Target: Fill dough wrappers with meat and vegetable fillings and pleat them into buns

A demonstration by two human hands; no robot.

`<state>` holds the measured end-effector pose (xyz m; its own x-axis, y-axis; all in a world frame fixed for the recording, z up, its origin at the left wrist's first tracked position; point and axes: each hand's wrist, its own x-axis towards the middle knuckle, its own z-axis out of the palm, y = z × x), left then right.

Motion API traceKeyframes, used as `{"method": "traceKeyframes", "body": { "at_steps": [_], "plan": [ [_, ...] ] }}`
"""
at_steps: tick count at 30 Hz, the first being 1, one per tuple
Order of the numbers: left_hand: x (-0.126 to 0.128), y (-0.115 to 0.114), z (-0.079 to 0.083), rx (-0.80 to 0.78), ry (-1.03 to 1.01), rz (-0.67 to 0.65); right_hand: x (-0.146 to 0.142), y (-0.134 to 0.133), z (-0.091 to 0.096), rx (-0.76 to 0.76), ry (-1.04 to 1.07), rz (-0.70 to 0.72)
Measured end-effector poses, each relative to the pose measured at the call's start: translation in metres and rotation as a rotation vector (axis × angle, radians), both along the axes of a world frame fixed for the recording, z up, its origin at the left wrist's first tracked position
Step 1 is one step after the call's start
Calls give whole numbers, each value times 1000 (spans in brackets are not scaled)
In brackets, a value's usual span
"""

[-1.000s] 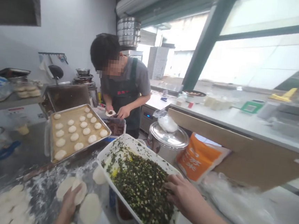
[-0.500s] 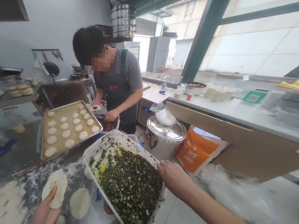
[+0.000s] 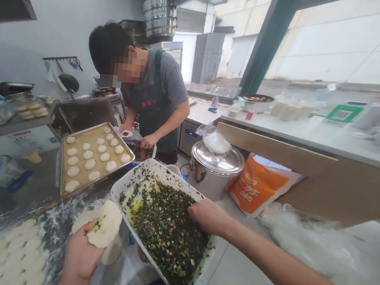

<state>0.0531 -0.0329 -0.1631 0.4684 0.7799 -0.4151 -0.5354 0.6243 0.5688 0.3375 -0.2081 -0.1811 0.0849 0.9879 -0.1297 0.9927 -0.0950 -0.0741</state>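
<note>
My left hand (image 3: 83,253) holds a round, flat dough wrapper (image 3: 107,228), thumb pressed onto its face, where a few green bits stick. Another dough round (image 3: 112,252) lies on the table partly behind that hand. Chopped green filling (image 3: 165,229) with pale bits fills most of a white rectangular tub (image 3: 121,214). Over the filling's right side is my right hand (image 3: 205,215), fingers curled down at its surface. Its fingertips, and anything in them, are hidden. Several pale dough pieces (image 3: 10,255) sit close together at the lower left.
A lined metal tray (image 3: 98,176) bears several rows of filled buns. Across from me a co-worker (image 3: 157,95) in a dark apron handles dough above a dark filling. A lidded steel pot (image 3: 218,160) and an orange bag (image 3: 256,186) stand to the right. Flour (image 3: 59,224) dusts the table.
My right hand has moved from the tub's right rim inward over the filling. My left hand has brought the dough wrapper rightward, close to the tub. The view has shifted slightly.
</note>
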Motion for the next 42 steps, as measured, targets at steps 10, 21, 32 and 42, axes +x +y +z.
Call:
{"method": "traceKeyframes", "body": {
  "at_steps": [10,21,32,42],
  "plan": [
    [48,-28,10,-48,77,-187,2,4,17,-1,592,-3],
    [104,-61,2,-166,30,-236,-25,-1,51,235,699,-180],
    [108,-68,22,-296,-58,-254,-85,-12,6,487,367,-165],
    [102,-58,16,-209,-20,-211,-57,-25,45,474,327,-52]
  ]
}}
